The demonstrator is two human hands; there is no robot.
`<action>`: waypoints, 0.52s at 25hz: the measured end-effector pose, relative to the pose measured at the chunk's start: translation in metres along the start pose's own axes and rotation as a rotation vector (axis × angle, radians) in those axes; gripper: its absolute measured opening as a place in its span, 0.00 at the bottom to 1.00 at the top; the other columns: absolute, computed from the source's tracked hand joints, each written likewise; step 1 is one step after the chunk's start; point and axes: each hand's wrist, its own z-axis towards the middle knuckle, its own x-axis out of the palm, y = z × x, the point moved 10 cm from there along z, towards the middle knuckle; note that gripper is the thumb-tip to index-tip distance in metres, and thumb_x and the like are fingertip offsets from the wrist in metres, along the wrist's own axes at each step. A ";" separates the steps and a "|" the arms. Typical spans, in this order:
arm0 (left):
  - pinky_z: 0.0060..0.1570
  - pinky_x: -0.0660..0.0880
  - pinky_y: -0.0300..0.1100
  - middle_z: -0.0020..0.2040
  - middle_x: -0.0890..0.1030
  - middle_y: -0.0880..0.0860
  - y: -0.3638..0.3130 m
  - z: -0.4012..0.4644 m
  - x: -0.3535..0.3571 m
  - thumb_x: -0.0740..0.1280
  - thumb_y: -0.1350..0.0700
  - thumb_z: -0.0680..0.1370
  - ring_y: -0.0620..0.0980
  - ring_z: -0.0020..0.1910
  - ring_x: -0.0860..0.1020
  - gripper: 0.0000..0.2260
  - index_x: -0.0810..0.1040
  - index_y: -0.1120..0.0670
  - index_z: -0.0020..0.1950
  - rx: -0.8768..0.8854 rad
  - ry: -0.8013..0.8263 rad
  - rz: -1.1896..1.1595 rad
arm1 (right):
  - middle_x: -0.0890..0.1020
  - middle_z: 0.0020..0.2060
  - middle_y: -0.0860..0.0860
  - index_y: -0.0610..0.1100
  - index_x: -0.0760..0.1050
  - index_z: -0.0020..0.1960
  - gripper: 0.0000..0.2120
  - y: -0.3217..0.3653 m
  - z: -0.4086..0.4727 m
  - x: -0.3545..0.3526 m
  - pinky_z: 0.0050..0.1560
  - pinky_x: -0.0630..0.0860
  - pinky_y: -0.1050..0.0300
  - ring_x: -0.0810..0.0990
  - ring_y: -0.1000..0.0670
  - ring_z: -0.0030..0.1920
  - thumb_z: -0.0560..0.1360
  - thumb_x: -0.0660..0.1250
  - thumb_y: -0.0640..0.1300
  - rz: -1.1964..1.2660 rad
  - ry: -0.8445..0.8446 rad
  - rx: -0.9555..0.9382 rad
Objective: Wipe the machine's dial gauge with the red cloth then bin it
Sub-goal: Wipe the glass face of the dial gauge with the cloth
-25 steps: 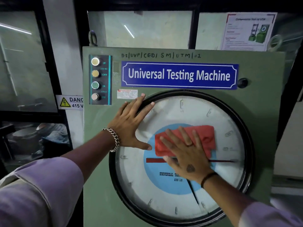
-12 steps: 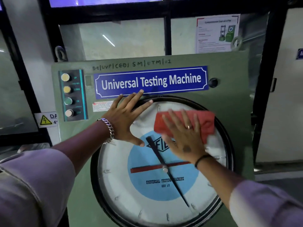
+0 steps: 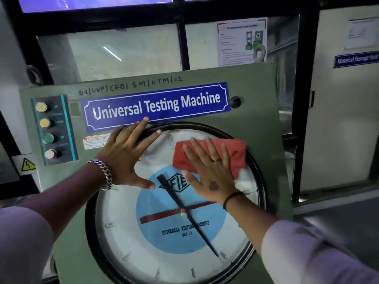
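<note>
The large round dial gauge (image 3: 127, 228) with a black rim, white face and blue centre fills the front of the green machine (image 3: 258, 111). A folded red cloth (image 3: 235, 152) lies flat against the gauge's upper right part. My right hand (image 3: 209, 171) presses on the cloth with fingers spread. My left hand (image 3: 127, 156) rests flat and empty on the gauge's upper left rim, fingers apart, a chain bracelet on the wrist. No bin is in view.
A control strip with several round buttons (image 3: 48, 130) sits at the machine's upper left, beside a blue "Universal Testing Machine" sign (image 3: 155, 105). A yellow electrical warning label (image 3: 27, 164) is at the left. Dark-framed windows stand behind, and a white door (image 3: 344, 119) at the right.
My right hand has slid the red cloth from the dial's centre up to its upper right. The left hand has stayed on the rim. My head has shifted, so the machine sits lower and further left.
</note>
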 end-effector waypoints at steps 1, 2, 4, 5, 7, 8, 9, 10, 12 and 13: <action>0.82 0.58 0.70 0.91 0.44 0.58 0.000 -0.001 0.001 0.61 0.09 0.58 0.68 0.85 0.61 0.69 0.48 0.43 0.91 0.003 0.007 0.010 | 0.50 0.92 0.58 0.59 0.52 0.92 0.36 -0.001 0.011 -0.002 0.87 0.37 0.31 0.46 0.43 0.92 0.88 0.48 0.70 0.005 -0.015 0.013; 0.82 0.58 0.70 0.91 0.44 0.58 -0.001 -0.001 0.002 0.61 0.09 0.58 0.69 0.85 0.61 0.69 0.49 0.43 0.91 0.001 0.014 0.017 | 0.50 0.92 0.58 0.59 0.51 0.92 0.36 -0.003 0.002 0.002 0.87 0.37 0.30 0.46 0.43 0.92 0.88 0.48 0.70 0.024 -0.034 0.032; 0.82 0.57 0.70 0.91 0.42 0.58 -0.002 -0.001 0.004 0.61 0.09 0.58 0.69 0.85 0.61 0.69 0.48 0.42 0.91 -0.021 0.037 0.018 | 0.51 0.92 0.57 0.58 0.51 0.93 0.36 -0.001 -0.058 0.017 0.87 0.45 0.25 0.47 0.42 0.92 0.88 0.53 0.68 0.033 -0.035 0.069; 0.82 0.57 0.70 0.91 0.42 0.58 -0.003 -0.001 0.004 0.61 0.09 0.58 0.69 0.85 0.60 0.69 0.47 0.42 0.91 -0.036 0.051 0.013 | 0.52 0.92 0.56 0.58 0.52 0.92 0.37 0.002 -0.096 0.020 0.85 0.50 0.22 0.48 0.41 0.92 0.87 0.56 0.67 0.034 -0.022 0.086; 0.83 0.56 0.71 0.91 0.40 0.58 -0.002 -0.002 0.004 0.61 0.09 0.58 0.69 0.86 0.59 0.69 0.44 0.40 0.91 -0.067 0.068 -0.002 | 0.53 0.92 0.56 0.58 0.52 0.92 0.39 -0.005 -0.111 0.022 0.84 0.53 0.22 0.48 0.41 0.92 0.86 0.58 0.66 0.057 0.015 0.094; 0.83 0.56 0.71 0.91 0.39 0.57 -0.002 -0.001 0.004 0.61 0.09 0.58 0.68 0.86 0.58 0.69 0.42 0.40 0.90 -0.068 0.076 -0.014 | 0.53 0.92 0.56 0.58 0.52 0.92 0.38 -0.009 -0.090 0.016 0.86 0.51 0.23 0.48 0.41 0.92 0.86 0.58 0.66 0.056 0.011 0.097; 0.83 0.55 0.71 0.91 0.38 0.56 -0.004 0.000 0.002 0.61 0.09 0.58 0.68 0.87 0.57 0.69 0.40 0.39 0.90 -0.061 0.077 -0.027 | 0.52 0.92 0.56 0.58 0.52 0.92 0.38 -0.013 -0.054 0.005 0.87 0.47 0.25 0.47 0.41 0.92 0.86 0.57 0.65 0.056 -0.012 0.090; 0.83 0.56 0.71 0.91 0.38 0.56 -0.004 0.000 0.001 0.61 0.09 0.58 0.68 0.87 0.58 0.69 0.39 0.39 0.90 -0.058 0.078 -0.038 | 0.51 0.92 0.56 0.57 0.52 0.93 0.37 -0.012 -0.016 -0.005 0.88 0.44 0.27 0.45 0.41 0.92 0.87 0.57 0.65 0.052 -0.016 0.059; 0.83 0.57 0.71 0.91 0.40 0.56 -0.002 -0.001 0.001 0.62 0.09 0.58 0.67 0.86 0.59 0.69 0.41 0.41 0.90 -0.064 0.068 -0.051 | 0.51 0.92 0.55 0.55 0.52 0.93 0.37 -0.004 0.029 -0.015 0.88 0.42 0.29 0.45 0.41 0.92 0.87 0.58 0.63 0.008 -0.051 -0.022; 0.82 0.58 0.70 0.91 0.41 0.56 -0.002 -0.002 0.001 0.62 0.10 0.59 0.67 0.86 0.60 0.69 0.42 0.41 0.91 -0.069 0.059 -0.051 | 0.51 0.92 0.55 0.54 0.53 0.93 0.37 -0.002 0.029 -0.012 0.88 0.43 0.28 0.46 0.41 0.92 0.87 0.59 0.63 0.010 -0.077 -0.038</action>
